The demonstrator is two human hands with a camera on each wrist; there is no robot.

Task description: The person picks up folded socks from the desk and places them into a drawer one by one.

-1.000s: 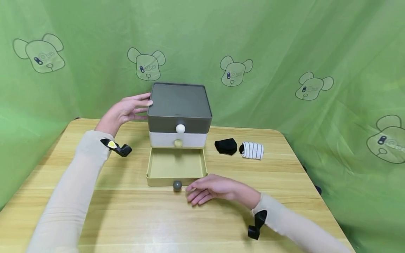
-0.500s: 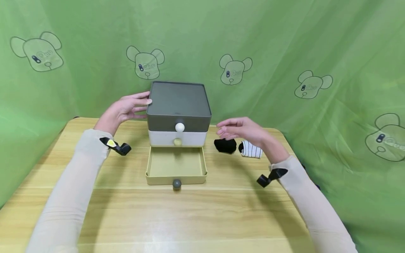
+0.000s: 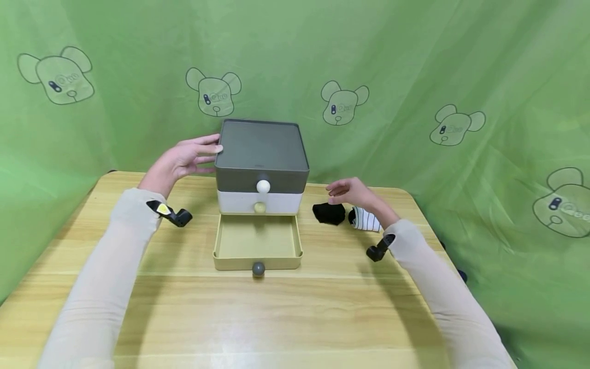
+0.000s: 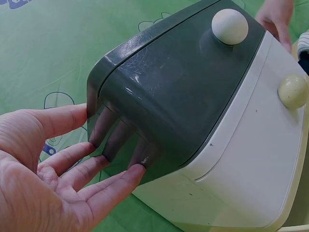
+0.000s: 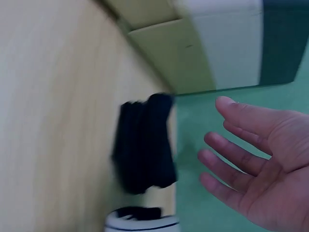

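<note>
A small three-tier drawer box (image 3: 262,146) stands at the back of the table, dark grey on top, white in the middle, yellow at the bottom. Its bottom drawer (image 3: 258,263) is pulled out, with a grey knob and nothing inside. My left hand (image 3: 184,159) touches the box's left side with straight fingertips (image 4: 130,176). Above a folded black sock bundle (image 3: 329,214) hovers my right hand (image 3: 355,195), fingers relaxed and holding nothing. Right of that bundle lies a rolled white striped sock (image 3: 366,219), partly hidden behind the right hand and wrist.
A wooden table (image 3: 276,318) carries everything. Green curtain (image 3: 392,61) with bear-head drawings hangs close behind the box and along both sides. White (image 3: 263,186) and yellow (image 3: 260,207) knobs stick out from the upper drawers.
My right hand has left the open drawer's front and moved back and right, to above the black sock bundle. My left hand stays on the box's side.
</note>
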